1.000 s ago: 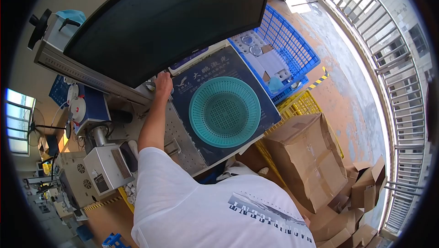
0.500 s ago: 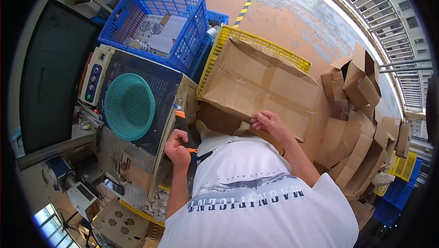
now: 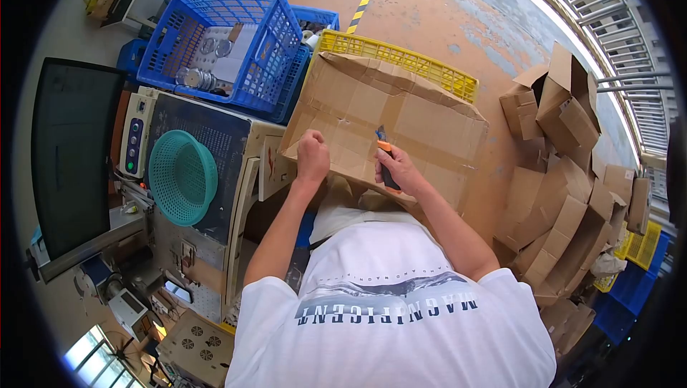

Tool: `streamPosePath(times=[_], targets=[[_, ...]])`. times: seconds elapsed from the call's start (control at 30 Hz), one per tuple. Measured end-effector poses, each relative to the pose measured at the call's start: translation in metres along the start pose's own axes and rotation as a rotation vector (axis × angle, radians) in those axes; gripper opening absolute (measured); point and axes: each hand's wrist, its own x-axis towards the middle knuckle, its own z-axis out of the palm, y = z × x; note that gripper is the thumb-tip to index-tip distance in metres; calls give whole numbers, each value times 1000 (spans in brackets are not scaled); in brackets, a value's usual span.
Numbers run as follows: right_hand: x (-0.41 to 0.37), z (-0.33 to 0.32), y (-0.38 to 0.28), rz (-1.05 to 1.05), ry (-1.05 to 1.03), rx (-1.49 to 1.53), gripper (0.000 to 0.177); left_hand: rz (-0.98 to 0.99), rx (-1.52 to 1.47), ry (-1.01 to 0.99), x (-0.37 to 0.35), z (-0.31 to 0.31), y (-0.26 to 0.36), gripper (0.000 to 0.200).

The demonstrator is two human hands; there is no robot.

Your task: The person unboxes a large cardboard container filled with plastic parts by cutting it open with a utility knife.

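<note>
A large flattened-looking cardboard box (image 3: 429, 119) with tape across its top lies in front of me on a yellow crate (image 3: 401, 60). My right hand (image 3: 402, 172) is wrapped round an orange and black utility knife (image 3: 387, 166), its blade pointing away from me above the cardboard. My left hand (image 3: 313, 160) is closed in a fist over the box's left front part, with nothing visible in it.
At the left are a teal basket (image 3: 182, 177) on a machine top, a dark monitor (image 3: 75, 152) and a blue crate (image 3: 215, 44) holding round metal parts. Open cardboard boxes (image 3: 554, 209) are piled at the right, near a railing (image 3: 608, 37).
The knife has passed from my left hand to my right. My left hand has moved up and right over the box; my right hand has let go of the box's near edge. The view has shifted slightly.
</note>
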Motion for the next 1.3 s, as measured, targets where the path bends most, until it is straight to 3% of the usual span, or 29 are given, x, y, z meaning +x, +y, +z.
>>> streamPosePath(times=[0.07, 0.1, 0.17, 0.2, 0.33, 0.4, 0.43, 0.5, 0.6, 0.73, 0.8, 1.3], targets=[[4, -7, -6, 103, 38, -31, 34, 267, 353, 265, 48, -5, -52, 12], [10, -8, -11, 205, 60, -62, 37, 247, 351, 283, 64, -1, -71, 12], [27, -5, -9, 251, 60, -79, 39, 106, 641, 6, 84, 4, -114, 15], [37, -2, -6, 288, 86, -69, 41, -26, 579, -77, 84, 13, -130, 18], [83, 28, -18, 247, 29, -391, 37, -160, 514, -150, 93, 21, -147, 23], [105, 55, -36, 115, 30, -683, 34, -313, 430, -184, 101, 13, -137, 26], [125, 62, -34, 123, 22, -693, 34, -326, 424, -183, 104, 12, -136, 26], [158, 75, -25, -180, 73, -1007, 31, -374, 352, -147, 105, 10, -132, 26], [179, 107, -34, -312, 112, -1285, 25, -356, 351, -196, 105, 2, -129, 27], [196, 117, -25, -383, 159, -1341, 19, -409, 345, -193, 105, -6, -117, 27], [202, 117, -21, -408, 188, -1343, 17, -407, 406, -288, 108, -9, -116, 26], [210, 107, -6, -358, 137, -1396, 13, -430, 415, -283, 110, 3, -127, 28]])
